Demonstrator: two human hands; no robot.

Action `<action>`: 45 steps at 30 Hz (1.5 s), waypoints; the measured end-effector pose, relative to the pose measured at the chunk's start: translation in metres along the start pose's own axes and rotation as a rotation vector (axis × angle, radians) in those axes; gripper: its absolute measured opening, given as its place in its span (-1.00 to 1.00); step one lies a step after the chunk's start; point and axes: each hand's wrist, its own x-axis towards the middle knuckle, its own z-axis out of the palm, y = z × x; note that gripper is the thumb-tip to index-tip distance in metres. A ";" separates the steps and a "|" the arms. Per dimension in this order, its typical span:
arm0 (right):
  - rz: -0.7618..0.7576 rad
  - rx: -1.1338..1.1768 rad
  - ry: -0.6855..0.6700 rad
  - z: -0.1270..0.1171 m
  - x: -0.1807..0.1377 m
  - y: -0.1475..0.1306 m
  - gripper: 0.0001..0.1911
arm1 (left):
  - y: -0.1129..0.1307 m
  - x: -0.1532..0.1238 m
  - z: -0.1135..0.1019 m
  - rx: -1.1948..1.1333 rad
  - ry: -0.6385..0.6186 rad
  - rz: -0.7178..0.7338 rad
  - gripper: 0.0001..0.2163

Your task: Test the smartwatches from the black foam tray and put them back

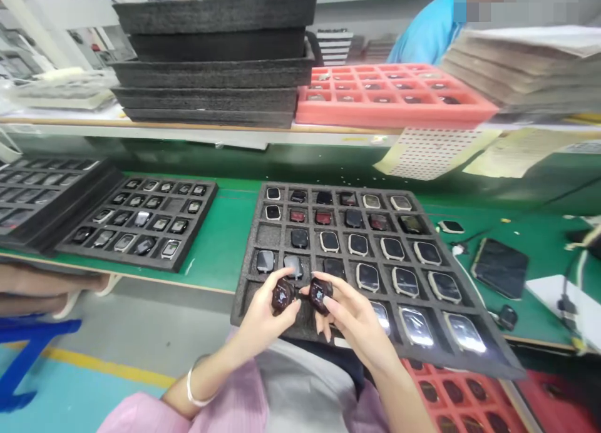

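Observation:
My left hand [270, 314] grips a dark round smartwatch case [282, 294] between thumb and fingers, its small screen lit. A second dark watch case [320, 293], also lit, is pinched in my right hand [350, 311], with the thumb on its lower edge. The two watches sit side by side, a small gap between them. Both hands are over the near left part of a large black foam tray [270, 236] of square watch cases. A white band [193, 389] circles my left wrist.
A smaller foam tray [185, 236] of watches and stacked trays [42, 229] lie left. Black trays [211, 76] and a pink tray [399, 114] stand on the shelf. Right are a dark tablet-like device [499, 268] and cables. A co-worker's blue sleeve [422, 29] shows behind.

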 end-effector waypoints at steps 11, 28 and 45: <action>0.043 0.099 -0.008 -0.008 0.003 0.008 -0.54 | 0.008 -0.001 0.003 -0.114 -0.032 -0.128 -0.59; 0.045 0.120 -0.133 -0.016 -0.001 0.014 -0.57 | 0.006 0.000 0.005 -0.162 -0.118 -0.119 -0.68; 0.022 0.109 -0.063 -0.017 -0.005 0.015 -0.59 | 0.005 0.001 0.008 -0.164 -0.092 -0.147 -0.62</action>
